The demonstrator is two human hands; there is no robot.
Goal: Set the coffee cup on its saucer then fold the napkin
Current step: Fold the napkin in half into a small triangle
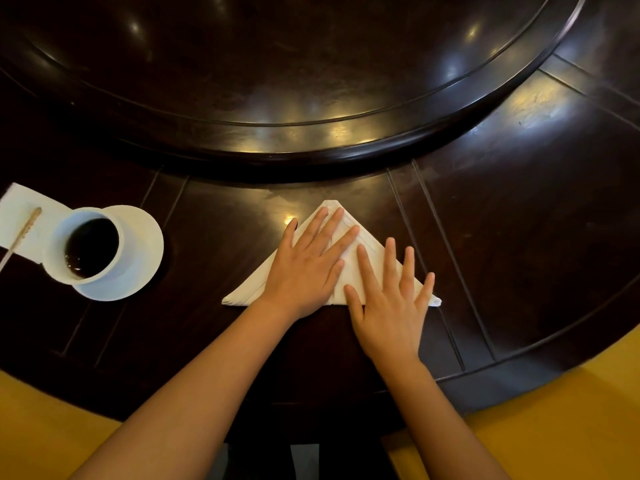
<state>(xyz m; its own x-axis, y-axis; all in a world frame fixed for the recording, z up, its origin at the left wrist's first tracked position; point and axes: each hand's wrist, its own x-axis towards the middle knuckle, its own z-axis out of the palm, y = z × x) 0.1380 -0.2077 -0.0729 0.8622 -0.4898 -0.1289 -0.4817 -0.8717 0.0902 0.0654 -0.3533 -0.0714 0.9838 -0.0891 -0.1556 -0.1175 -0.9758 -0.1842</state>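
Fingers (341,221) of both hands lay spread flat on triangular napkin (372,252); dark wood table (519,237) glossy; cup (85,245) on saucer (145,251) left of napkin.

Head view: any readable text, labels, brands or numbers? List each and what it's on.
None readable.
Coffee cup and saucer: plain white, no print.
Napkin under both hands: blank cloth, only seam lines.
Paper with the stir stick at the left edge: no print visible.
Dark wooden table: only light glare, no markings.
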